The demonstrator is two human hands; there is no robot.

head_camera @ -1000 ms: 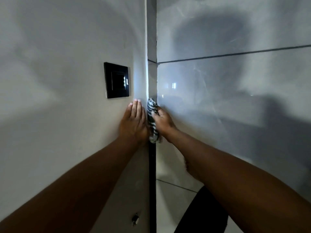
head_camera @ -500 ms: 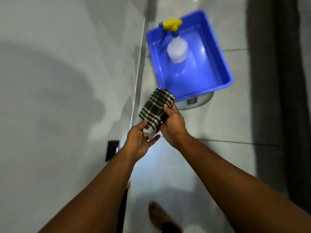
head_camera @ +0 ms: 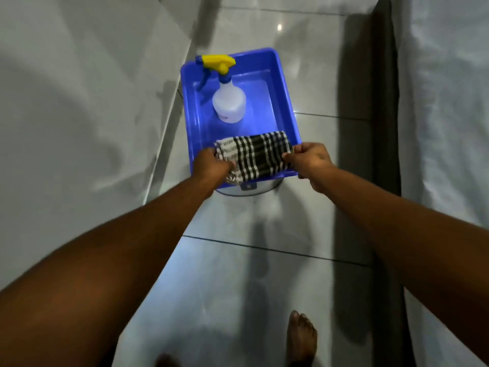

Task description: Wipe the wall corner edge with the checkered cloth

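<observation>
The black-and-white checkered cloth [head_camera: 254, 154] is stretched between both my hands over the near end of a blue plastic tub [head_camera: 287, 102]. My left hand [head_camera: 213, 165] grips the cloth's left end. My right hand [head_camera: 309, 158] pinches its right end at the tub's near right corner. The wall [head_camera: 79, 102] rises on the left, and its bottom edge runs along the floor beside the tub.
A white spray bottle [head_camera: 229, 102] with a yellow and blue trigger stands inside the tub. The tub rests on a round metal container [head_camera: 248, 188] on the glossy tiled floor. A dark strip and pale fabric [head_camera: 444, 128] line the right side. My bare foot [head_camera: 301, 337] shows below.
The view swung from the wall corner down to the floor. Both hands carried the cloth away from the corner edge and now hold it spread over the tub's near end.
</observation>
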